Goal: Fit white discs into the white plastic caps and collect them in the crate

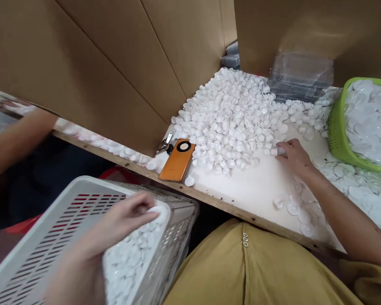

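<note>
My right hand (294, 157) is at the right edge of a heap of small white plastic cups (231, 123) on the table. Its thumb and fingers pinch a small white cup (277, 150). My left hand (127, 218) is over the near corner of a white slotted basket (85, 182), blurred by motion. Its fingers are curled in, and what they hold, if anything, cannot be made out. Many small white pieces (130, 262) lie inside the basket below that hand. Flat, round white pieces (296, 207) are scattered beside my right forearm.
An orange phone (175, 163) lies at the table's wooden edge, near some keys (165, 144). Tall cardboard panels (120, 63) stand behind. A green basket (338, 127) of white pieces is at right, with clear plastic packs (300, 78) behind. Another person's arm (19, 135) shows at left.
</note>
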A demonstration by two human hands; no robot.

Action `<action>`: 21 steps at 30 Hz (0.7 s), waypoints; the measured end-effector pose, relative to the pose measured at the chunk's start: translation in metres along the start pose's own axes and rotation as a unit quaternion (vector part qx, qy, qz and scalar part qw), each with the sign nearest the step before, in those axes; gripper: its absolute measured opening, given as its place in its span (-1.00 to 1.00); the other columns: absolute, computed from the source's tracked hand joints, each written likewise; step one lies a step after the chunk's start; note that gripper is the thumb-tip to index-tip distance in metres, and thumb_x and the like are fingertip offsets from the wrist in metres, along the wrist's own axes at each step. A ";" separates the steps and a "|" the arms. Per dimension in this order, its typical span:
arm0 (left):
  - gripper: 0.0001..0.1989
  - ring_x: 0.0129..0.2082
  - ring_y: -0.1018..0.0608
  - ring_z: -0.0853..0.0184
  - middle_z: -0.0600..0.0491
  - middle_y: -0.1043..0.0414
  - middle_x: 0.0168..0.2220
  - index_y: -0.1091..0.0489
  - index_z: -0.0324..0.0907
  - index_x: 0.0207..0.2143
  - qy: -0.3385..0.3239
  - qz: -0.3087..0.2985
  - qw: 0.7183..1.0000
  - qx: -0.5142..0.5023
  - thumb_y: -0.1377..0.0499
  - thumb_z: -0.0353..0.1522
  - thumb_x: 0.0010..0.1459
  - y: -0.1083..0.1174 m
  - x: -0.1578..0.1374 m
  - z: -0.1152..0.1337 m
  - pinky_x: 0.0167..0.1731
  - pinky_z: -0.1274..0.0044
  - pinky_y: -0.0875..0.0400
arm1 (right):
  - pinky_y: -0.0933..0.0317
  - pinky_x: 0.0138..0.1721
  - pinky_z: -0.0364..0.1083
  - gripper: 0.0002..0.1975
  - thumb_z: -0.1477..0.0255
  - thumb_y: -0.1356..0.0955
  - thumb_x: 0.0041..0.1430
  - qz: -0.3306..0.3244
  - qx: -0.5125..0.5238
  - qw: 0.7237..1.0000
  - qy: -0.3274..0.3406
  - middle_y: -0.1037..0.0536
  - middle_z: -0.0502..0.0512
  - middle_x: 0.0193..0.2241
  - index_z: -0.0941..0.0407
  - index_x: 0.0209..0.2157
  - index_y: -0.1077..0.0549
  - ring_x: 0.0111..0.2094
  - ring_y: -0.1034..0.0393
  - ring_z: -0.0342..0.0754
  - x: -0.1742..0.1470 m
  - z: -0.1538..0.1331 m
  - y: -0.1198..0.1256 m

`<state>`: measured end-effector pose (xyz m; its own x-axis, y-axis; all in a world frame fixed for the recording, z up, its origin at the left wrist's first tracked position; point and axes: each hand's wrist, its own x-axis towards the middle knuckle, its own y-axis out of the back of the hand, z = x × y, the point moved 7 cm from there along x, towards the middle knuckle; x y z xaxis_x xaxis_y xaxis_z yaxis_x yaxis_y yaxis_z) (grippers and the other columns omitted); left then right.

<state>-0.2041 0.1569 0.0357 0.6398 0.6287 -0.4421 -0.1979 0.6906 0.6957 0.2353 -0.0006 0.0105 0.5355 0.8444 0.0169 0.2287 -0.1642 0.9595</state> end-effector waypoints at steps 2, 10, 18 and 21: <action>-0.59 -0.52 -0.36 0.37 0.19 -0.29 -0.61 -0.29 -0.13 -0.50 0.121 0.062 0.987 0.089 -0.17 0.03 -0.11 0.033 -0.030 -0.061 -0.47 0.56 -0.25 | -0.27 -0.21 -0.04 -0.68 0.38 -0.33 0.10 -0.013 0.015 1.000 -0.004 -0.39 0.21 -0.13 0.11 -0.09 -0.48 -0.20 -0.39 0.07 0.001 0.004 -0.006; -0.56 -0.33 -0.53 0.24 0.03 -0.50 -0.27 -0.38 -0.15 -0.18 0.054 0.209 0.976 0.022 -0.12 -0.02 0.03 0.005 -0.005 -0.009 -0.27 0.42 -0.43 | -0.22 -0.54 -0.14 -0.75 0.23 -0.24 0.22 -0.264 0.294 0.913 -0.103 -0.54 0.09 -0.44 0.11 -0.22 -0.36 -0.56 -0.40 -0.11 -0.048 -0.026 -0.035; -0.67 -0.32 -0.49 0.36 -0.01 -0.37 -0.16 -0.35 -0.16 -0.04 -0.290 0.040 0.956 -0.002 -0.19 -0.39 0.11 -0.128 0.079 0.170 -0.25 0.50 -0.45 | -0.09 -0.51 -0.15 -0.80 0.21 -0.30 0.17 -0.251 0.135 0.959 0.003 -0.46 -0.04 -0.58 0.05 -0.31 -0.36 -0.55 -0.34 -0.09 -0.046 -0.045 -0.026; -0.54 -0.28 -0.49 0.35 -0.05 -0.31 -0.07 -0.31 -0.14 0.06 -0.322 0.052 0.945 -0.011 -0.25 -0.40 0.07 -0.147 0.094 0.189 -0.21 0.49 -0.46 | -0.16 -0.38 -0.13 -0.81 0.29 -0.25 0.23 -0.088 0.107 0.990 -0.008 -0.51 0.04 -0.43 0.06 -0.28 -0.43 -0.39 -0.40 -0.05 -0.010 -0.020 -0.001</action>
<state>0.0256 0.0473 -0.0009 0.9342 0.3499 0.0690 -0.2948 0.6488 0.7015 0.2138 0.0011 0.0152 0.4841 0.8619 -0.1512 0.4853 -0.1206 0.8660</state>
